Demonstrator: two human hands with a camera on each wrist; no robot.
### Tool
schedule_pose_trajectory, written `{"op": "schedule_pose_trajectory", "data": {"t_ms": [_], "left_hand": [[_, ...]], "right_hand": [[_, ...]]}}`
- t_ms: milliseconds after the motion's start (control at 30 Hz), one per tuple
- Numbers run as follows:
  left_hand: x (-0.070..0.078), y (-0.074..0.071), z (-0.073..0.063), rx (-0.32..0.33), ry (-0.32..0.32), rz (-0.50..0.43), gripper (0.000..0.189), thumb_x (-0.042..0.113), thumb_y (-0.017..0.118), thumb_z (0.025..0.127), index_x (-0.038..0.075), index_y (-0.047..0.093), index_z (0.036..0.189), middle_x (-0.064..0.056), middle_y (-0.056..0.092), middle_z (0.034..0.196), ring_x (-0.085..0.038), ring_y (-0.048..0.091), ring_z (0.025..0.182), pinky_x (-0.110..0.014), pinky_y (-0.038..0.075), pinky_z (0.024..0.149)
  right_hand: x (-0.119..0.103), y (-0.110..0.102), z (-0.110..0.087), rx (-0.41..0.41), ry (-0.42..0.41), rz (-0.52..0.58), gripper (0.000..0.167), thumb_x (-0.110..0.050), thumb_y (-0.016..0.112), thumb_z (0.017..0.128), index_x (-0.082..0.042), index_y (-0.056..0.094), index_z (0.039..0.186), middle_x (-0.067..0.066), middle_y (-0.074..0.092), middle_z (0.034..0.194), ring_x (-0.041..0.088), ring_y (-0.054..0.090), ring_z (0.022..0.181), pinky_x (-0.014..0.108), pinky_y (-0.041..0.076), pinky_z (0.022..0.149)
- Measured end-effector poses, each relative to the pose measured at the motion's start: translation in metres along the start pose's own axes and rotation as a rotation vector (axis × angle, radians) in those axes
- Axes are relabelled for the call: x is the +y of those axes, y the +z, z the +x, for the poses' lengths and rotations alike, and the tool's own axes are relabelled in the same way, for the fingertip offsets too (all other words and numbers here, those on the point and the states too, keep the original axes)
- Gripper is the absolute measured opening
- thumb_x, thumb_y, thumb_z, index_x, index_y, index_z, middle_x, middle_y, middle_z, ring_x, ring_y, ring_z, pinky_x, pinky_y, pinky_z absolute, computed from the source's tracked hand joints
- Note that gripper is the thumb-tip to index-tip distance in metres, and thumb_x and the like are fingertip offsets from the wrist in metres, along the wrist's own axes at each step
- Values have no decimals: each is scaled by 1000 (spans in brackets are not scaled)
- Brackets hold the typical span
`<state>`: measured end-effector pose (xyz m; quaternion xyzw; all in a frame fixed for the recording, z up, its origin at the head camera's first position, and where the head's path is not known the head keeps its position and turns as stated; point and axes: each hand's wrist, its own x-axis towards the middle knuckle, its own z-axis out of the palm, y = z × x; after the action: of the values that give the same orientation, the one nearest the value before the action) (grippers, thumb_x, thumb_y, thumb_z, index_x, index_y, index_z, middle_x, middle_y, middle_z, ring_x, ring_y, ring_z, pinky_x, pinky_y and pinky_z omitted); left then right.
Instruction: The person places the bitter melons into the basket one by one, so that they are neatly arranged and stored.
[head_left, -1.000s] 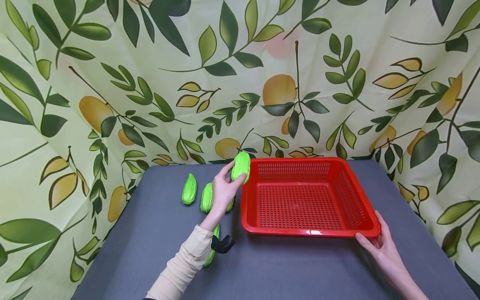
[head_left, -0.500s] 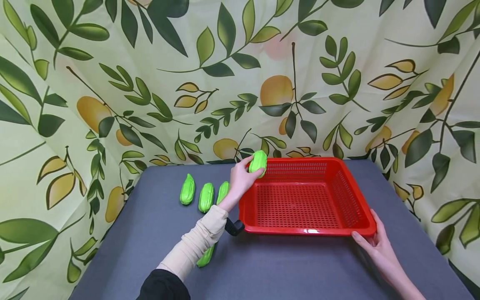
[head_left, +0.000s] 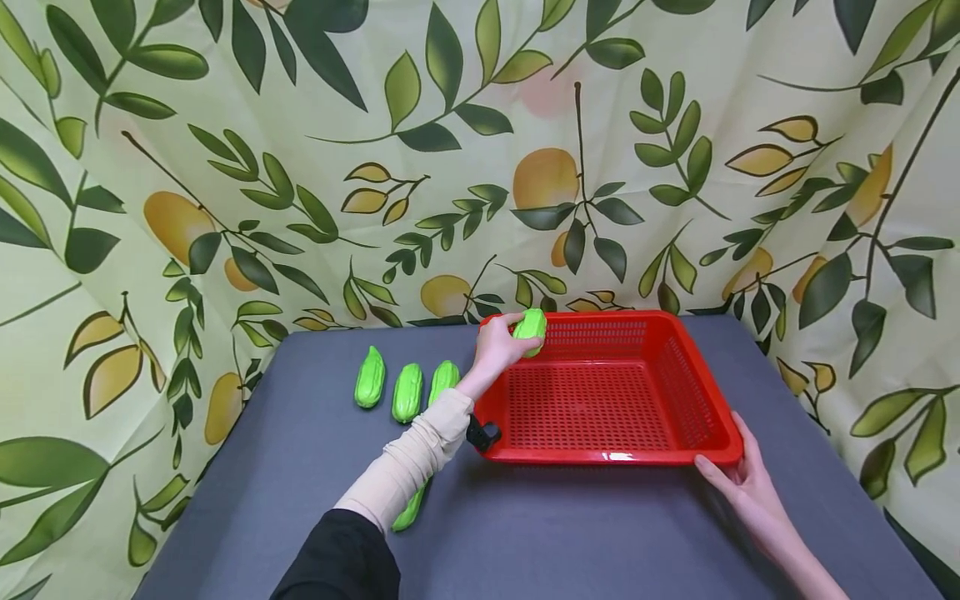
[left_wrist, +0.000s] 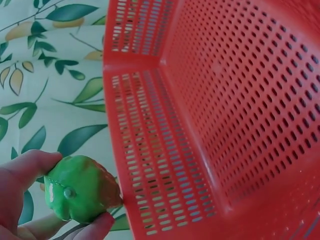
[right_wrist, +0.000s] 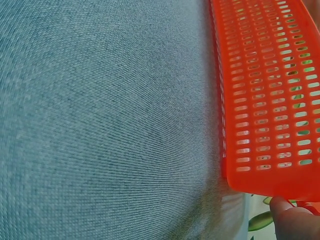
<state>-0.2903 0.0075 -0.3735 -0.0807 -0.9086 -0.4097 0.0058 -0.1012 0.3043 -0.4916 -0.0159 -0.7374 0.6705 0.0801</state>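
My left hand point(head_left: 498, 346) pinches a bright green, ridged bitter melon point(head_left: 531, 332) over the back left corner of the red plastic basket point(head_left: 600, 457). In the left wrist view, thumb and fingers grip the melon's sides point(left_wrist: 75, 187), with one end facing the camera, right beside the basket's rim point(left_wrist: 116, 100). My right hand point(head_left: 742, 487) holds the basket's front right corner, thumb at the front and fingers along the outer side. Only the thumb point(right_wrist: 296, 220) and a bit of finger show at the basket's corner in the right wrist view. No melon is seen inside the basket.
Left of the basket, bitter melons lie in a row: one at the far left point(head_left: 370, 377), one in the middle point(head_left: 407, 392), one partly behind the left arm point(head_left: 444, 378). Another melon point(head_left: 409, 508) lies nearer, half hidden by the sleeve. A leaf-printed cloth point(head_left: 450, 167) hangs behind the grey table point(head_left: 540, 533).
My left hand has carried the bitter melon rightward from the basket's left edge to over its back left corner. The right hand keeps its hold; the whole view has shifted slightly.
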Motion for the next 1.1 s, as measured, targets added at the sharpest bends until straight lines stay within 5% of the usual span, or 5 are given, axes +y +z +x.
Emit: {"op": "schedule_pose_trajectory", "data": {"t_ms": [467,800,967,1100], "left_hand": [[-1,4,-8,-87,-15,97,55,23,77,76,10,61,127,-10,68,109,-20,58,81,-21,42,59],[-6,11,-5,-161,-127,161,48,22,78,75,5,67,118,-11,69,106,-23,59,83,-21,41,60],[-10,15,-2,-153,-152,220,25,24,78,75,4,72,91,-5,66,80,-18,55,72,-20,37,57],[-15,20,2,-154,-165,258,33,24,77,76,11,52,58,4,41,56,-14,40,60,-21,30,53]], "right_hand": [[-5,0,2,5,35,-49,87,-7,54,95,-23,-9,153,12,2,158,-24,33,111,-6,33,85],[-7,-1,4,-3,60,-69,88,-9,54,95,-23,-11,152,16,-3,159,-24,31,112,-6,33,85],[-6,0,3,-3,32,-41,88,-5,54,94,-23,-10,152,16,1,158,-23,35,111,-6,33,86],[-5,1,2,-1,13,-26,87,-4,54,94,-22,-8,153,14,5,157,-23,36,112,-5,32,87]]}}
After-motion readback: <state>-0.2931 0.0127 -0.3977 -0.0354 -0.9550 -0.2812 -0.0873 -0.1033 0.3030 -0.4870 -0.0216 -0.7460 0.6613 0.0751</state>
